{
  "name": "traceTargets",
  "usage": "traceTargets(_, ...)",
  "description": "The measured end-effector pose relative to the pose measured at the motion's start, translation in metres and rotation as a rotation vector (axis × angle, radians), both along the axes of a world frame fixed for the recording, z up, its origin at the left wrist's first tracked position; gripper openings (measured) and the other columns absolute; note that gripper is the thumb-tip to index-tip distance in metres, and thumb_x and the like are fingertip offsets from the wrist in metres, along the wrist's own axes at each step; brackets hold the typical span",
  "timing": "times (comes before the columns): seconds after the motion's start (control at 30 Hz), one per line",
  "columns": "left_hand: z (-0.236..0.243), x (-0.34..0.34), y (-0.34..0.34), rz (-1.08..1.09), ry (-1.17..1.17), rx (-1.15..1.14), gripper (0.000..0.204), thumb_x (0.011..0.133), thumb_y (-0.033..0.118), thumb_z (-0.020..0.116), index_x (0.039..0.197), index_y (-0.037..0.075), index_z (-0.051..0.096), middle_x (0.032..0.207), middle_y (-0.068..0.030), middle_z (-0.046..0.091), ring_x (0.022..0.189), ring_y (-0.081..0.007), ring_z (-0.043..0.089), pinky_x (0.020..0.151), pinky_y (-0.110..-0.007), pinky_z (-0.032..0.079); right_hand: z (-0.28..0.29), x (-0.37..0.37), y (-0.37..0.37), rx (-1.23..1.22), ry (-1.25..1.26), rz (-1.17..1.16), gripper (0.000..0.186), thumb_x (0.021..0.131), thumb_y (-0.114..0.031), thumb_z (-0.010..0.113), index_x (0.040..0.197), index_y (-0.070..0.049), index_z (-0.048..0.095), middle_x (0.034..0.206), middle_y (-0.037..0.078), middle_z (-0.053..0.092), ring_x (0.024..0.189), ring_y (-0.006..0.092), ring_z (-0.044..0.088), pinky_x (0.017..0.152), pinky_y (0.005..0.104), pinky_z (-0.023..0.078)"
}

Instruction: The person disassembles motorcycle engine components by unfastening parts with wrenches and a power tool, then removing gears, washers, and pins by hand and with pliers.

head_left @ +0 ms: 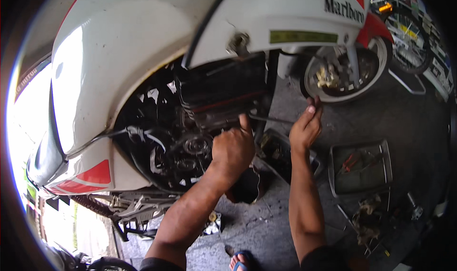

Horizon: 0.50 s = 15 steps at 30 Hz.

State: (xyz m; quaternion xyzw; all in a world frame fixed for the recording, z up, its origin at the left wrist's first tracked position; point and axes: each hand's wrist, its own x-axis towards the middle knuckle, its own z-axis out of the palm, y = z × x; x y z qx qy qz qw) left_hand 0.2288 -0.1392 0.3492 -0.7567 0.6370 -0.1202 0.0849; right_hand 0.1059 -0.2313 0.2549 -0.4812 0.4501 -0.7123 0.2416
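Note:
A white motorcycle fairing (109,66) surrounds an exposed dark engine (197,145). In front of that engine, my left hand (233,149) is closed with its thumb pointing up; whatever its curled fingers hold is hidden. A thin dark rod, like a tool handle (271,119), runs from beside the left thumb to my right hand (305,128). The right hand's fingers are stretched upward, and its palm side meets the rod's outer end. Above the left hand sits a black finned radiator-like block (223,83).
Below the hands stands a dark open bin (273,149). A grey tray (333,176) with tools, loose metal parts (369,214) and a bolt-like piece (415,206) lie at right. The front wheel (345,99) is beyond; a sandalled foot (240,261) shows below.

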Motion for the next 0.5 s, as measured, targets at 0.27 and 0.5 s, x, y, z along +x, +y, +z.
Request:
traceTargets(0.27,0.001,0.008,0.0,-0.054,-0.084,0.004,0.074,0.082,0.018,0.06,0.137,-0.016,0.025,0.067,-0.0185,0.066,0.058,-0.0365,0.068,0.052,-0.046,0.057,-0.011,0.006,-0.018,-0.156,0.059,-0.146,0.051,0.103,-0.043,0.038,0.122,0.0,0.058,0.11,0.023,0.064,0.102,0.0411,0.063,0.088,0.0463,0.051)
traceTargets(0.5,0.011,0.004,0.0,-0.173,-0.205,-0.045,0.051,0.083,0.017,0.059,0.125,-0.01,0.048,0.08,-0.0242,0.065,0.062,-0.0331,0.069,0.052,-0.038,0.058,-0.021,-0.011,-0.032,-0.003,0.53,0.522,0.046,0.093,-0.045,0.058,0.077,-0.003,0.07,0.071,0.017,0.067,0.074,0.0396,0.067,0.068,0.0464,0.052)
